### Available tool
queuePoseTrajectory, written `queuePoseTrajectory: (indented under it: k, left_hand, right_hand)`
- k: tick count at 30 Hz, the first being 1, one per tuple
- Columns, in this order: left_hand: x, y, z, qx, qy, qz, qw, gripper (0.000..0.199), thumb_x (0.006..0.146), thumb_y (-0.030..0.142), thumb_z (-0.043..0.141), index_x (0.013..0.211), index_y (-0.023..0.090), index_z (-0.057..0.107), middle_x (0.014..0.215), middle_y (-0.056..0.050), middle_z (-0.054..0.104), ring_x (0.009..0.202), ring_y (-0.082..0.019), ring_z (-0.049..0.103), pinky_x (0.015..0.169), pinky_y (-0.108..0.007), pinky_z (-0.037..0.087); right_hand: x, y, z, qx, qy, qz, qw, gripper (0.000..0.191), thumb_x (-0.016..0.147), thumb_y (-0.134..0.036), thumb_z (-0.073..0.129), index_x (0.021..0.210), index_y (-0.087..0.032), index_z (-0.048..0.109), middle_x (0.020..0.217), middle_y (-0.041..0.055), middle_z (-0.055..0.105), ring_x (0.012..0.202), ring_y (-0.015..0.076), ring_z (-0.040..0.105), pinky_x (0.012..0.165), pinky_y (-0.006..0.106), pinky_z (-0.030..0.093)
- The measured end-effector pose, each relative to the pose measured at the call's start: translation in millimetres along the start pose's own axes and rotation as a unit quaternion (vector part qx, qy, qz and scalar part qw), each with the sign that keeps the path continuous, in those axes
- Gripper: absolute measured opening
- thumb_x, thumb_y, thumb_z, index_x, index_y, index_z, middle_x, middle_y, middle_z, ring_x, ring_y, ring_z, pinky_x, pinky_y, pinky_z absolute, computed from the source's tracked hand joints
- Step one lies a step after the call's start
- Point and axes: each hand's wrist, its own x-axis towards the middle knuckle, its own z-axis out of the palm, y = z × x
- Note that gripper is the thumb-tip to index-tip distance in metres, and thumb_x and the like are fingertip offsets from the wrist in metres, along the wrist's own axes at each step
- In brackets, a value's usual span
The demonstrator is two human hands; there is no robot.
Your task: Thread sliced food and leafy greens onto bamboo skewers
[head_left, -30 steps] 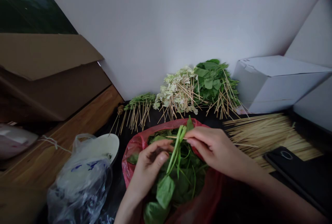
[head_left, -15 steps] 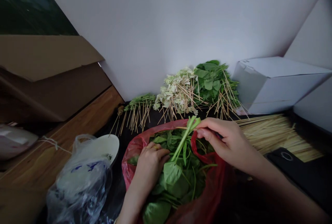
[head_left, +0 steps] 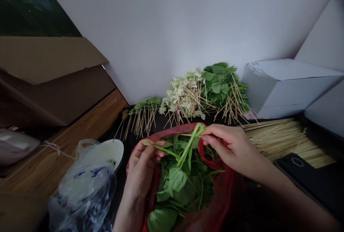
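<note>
My right hand (head_left: 228, 144) pinches a thin wooden skewer (head_left: 185, 134) with leafy green stems (head_left: 189, 145) on it, their leaves hanging downward. At the left rim of the red plastic bag (head_left: 174, 130), my left hand (head_left: 143, 160) grips a single green stem (head_left: 165, 149) between thumb and fingers. This stem slants toward the ones on the skewer. Below both hands, the bag is full of loose leafy greens (head_left: 182, 189). How far the skewer runs into my right hand is hidden by the fingers.
Skewered greens (head_left: 220, 85), skewered pale cabbage pieces (head_left: 180, 96) and skewered green stalks (head_left: 145, 106) lie along the wall. Bare skewers (head_left: 285, 140) and a black phone (head_left: 306, 178) are at right, near a white box (head_left: 290, 85). A bowl (head_left: 113, 153), clear plastic bag (head_left: 80, 196) and cardboard box (head_left: 53, 92) stand left.
My left hand has come up out of the greens and left, now with a stem in its fingers. My right hand has barely moved, still with the skewer.
</note>
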Motion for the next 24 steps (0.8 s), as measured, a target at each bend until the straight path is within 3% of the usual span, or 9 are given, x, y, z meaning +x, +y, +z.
queuePoseTrajectory:
  k: [5, 10, 13, 17, 21, 24]
  left_hand:
    - [0.7, -0.4, 2.4, -0.049, 0.006, 0.025, 0.998, 0.011, 0.087, 0.023, 0.075, 0.088, 0.019, 0.065, 0.085, 0.0, 0.074, 0.063, -0.007, 0.063, 0.061, -0.014, 0.052]
    - [2.8, -0.5, 0.1, -0.099, 0.009, 0.017, 0.995, 0.018, 0.08, 0.022, 0.083, 0.091, 0.018, 0.068, 0.095, -0.003, 0.078, 0.072, -0.01, 0.071, 0.066, -0.016, 0.058]
    - [1.3, 0.7, 1.8, -0.133, 0.003, 0.002, 0.991, 0.019, 0.079, 0.02, 0.084, 0.093, 0.019, 0.07, 0.1, -0.004, 0.079, 0.08, -0.014, 0.075, 0.073, -0.018, 0.061]
    - [-4.1, 2.1, 4.3, -0.168, -0.044, -0.017, 0.985, 0.016, 0.082, 0.019, 0.081, 0.093, 0.02, 0.07, 0.104, -0.004, 0.08, 0.09, -0.016, 0.077, 0.08, -0.021, 0.062]
    - [-11.7, 5.2, 6.5, -0.197, -0.129, -0.062, 0.97, 0.012, 0.085, 0.02, 0.078, 0.094, 0.022, 0.071, 0.104, -0.004, 0.08, 0.091, -0.017, 0.077, 0.084, -0.024, 0.061]
    - [-15.8, 9.6, 8.7, -0.202, -0.146, -0.081, 0.965, 0.012, 0.082, 0.026, 0.079, 0.091, 0.022, 0.071, 0.101, -0.004, 0.079, 0.089, -0.018, 0.076, 0.083, -0.025, 0.06]
  right_hand:
    - [-1.0, 1.1, 2.3, 0.003, -0.012, 0.008, 1.0, 0.016, 0.099, -0.015, 0.051, 0.094, -0.019, 0.066, 0.082, -0.0024, 0.066, 0.071, 0.0082, 0.059, 0.066, 0.021, 0.043]
    - [-0.9, 1.2, 7.4, 0.016, -0.022, 0.015, 1.0, 0.014, 0.098, -0.014, 0.052, 0.096, -0.019, 0.065, 0.085, -0.0016, 0.067, 0.075, 0.0091, 0.059, 0.069, 0.022, 0.044]
    - [0.1, 0.8, 12.3, 0.022, -0.033, 0.006, 0.999, 0.015, 0.1, -0.015, 0.051, 0.095, -0.019, 0.064, 0.094, 0.0008, 0.067, 0.087, 0.011, 0.061, 0.079, 0.023, 0.045]
    - [0.7, 1.2, 19.0, 0.036, -0.042, -0.013, 0.998, 0.018, 0.101, -0.014, 0.048, 0.093, -0.02, 0.063, 0.116, 0.005, 0.063, 0.111, 0.014, 0.059, 0.095, 0.027, 0.044]
    - [-0.4, 2.2, 22.4, 0.052, -0.066, -0.009, 0.996, 0.017, 0.099, -0.011, 0.048, 0.093, -0.02, 0.06, 0.107, 0.0026, 0.064, 0.1, 0.0127, 0.061, 0.088, 0.027, 0.046]
    - [-1.0, 3.4, 23.0, 0.056, -0.071, -0.009, 0.996, 0.017, 0.098, -0.01, 0.048, 0.091, -0.02, 0.059, 0.1, 0.0017, 0.065, 0.094, 0.0129, 0.061, 0.084, 0.027, 0.047]
